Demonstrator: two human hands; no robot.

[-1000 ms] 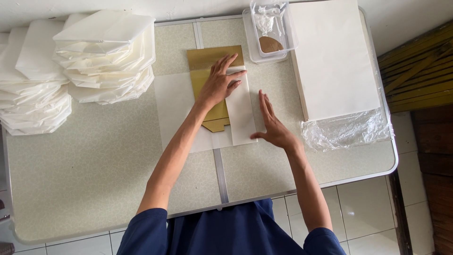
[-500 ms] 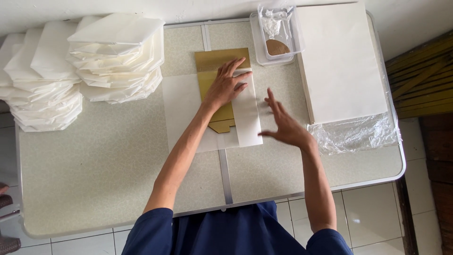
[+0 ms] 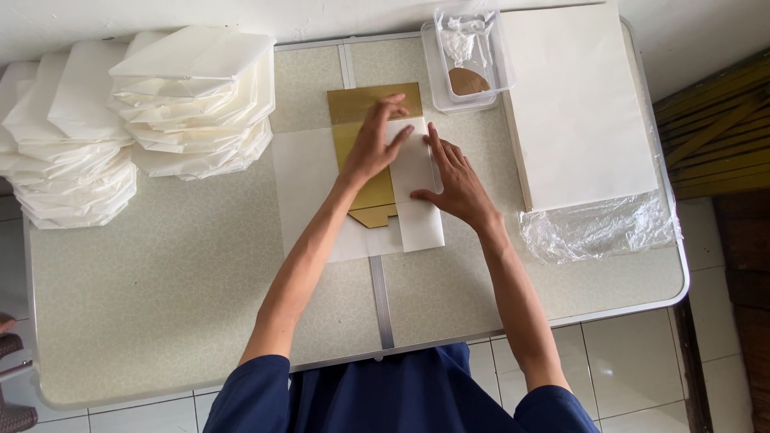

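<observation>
1. So the main thing here is a white paper sheet lying flat mid-table, with a gold card template on top of it. The right part of the sheet is folded over as a white flap that covers the gold card's right side.
2. Left hand lies flat on the gold card, fingers spread and stretched out, fingertips reaching onto the flap's top edge. It isn't gripping anything, just pressing down.
3. Right hand is flat too, palm down on the flap's right edge, fingers straight and close together, thumb pointing left across the flap. Nothing pinched there either.
4. Compared with half a second ago, the right hand was lifted and splayed just off to the right of the flap; now it's down on the paper, further up the table. The left hand has barely shifted.
5. Packages: a clear plastic tub sits just above the flap at the table's far edge, with a brown blob and some crumpled clear film inside.
6. Right of it is a thick stack of white sheets resting on opened clear plastic wrap.
7. Far left: two piles of folded white paper, side by side on the speckled table.
</observation>
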